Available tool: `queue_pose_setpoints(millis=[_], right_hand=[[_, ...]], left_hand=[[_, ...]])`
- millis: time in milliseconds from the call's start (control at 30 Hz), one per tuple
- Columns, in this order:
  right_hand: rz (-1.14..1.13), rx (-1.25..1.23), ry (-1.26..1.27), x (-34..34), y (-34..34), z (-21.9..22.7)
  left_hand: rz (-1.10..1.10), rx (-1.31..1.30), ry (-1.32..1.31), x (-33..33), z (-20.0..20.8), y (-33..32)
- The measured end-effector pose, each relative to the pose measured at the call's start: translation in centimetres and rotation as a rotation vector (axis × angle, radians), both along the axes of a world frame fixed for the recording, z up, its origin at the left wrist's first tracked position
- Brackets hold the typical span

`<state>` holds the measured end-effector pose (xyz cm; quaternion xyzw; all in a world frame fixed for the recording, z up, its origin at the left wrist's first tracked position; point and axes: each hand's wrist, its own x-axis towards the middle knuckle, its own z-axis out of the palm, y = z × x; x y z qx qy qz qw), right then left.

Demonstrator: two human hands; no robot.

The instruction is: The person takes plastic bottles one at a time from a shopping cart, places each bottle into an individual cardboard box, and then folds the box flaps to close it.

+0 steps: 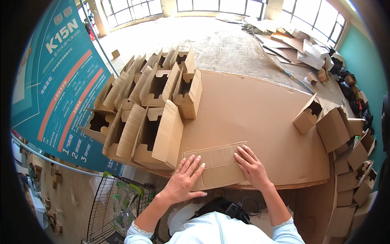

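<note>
A flat, folded cardboard box (pixel 219 166) lies near the front edge of the cardboard-covered table (pixel 260 110). My left hand (pixel 187 175) rests on its left end, fingers stretched out and thumb pointing right along the front edge. On the right end lies my right hand (pixel 251 164), its fingers extended over the cardboard. Neither hand grips anything. Just left of the flat box stand several open-topped cardboard boxes (pixel 166 136) in close rows, their flaps up.
At the table's right edge are an open box (pixel 307 116) and stacks of more boxes (pixel 337 128). A teal banner (pixel 61 93) leans at the left. Below it stands a black wire cart (pixel 107 203) holding plastic bottles. Cardboard scraps and white foam (pixel 310 53) lie on the floor at the far right.
</note>
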<state>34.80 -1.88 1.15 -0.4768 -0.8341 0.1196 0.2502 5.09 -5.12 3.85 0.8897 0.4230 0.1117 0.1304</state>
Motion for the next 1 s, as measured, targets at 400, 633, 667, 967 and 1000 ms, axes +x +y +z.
queue_pose_setpoints(millis=[400,633,667,967,1000], right_hand=[[-0.535,-0.349,1.035,-2.0,-3.8,-3.8],[-0.555,-0.255,1.112,-2.1,4.4,-4.6],[-0.539,-0.238,1.117,-2.0,5.9,-5.1],[-0.593,0.005,0.713,5.9,24.1,-6.1],[-0.657,0.038,0.595,7.5,25.0,-5.3]], left_hand=[[0.027,-0.034,0.189,1.8,1.1,3.0],[0.257,-0.015,0.073,4.2,-0.5,5.4],[0.305,-0.004,0.058,4.7,-0.6,5.6],[0.570,0.171,-0.091,12.9,-3.7,21.5],[0.633,0.129,-0.050,14.6,-3.8,24.3]])
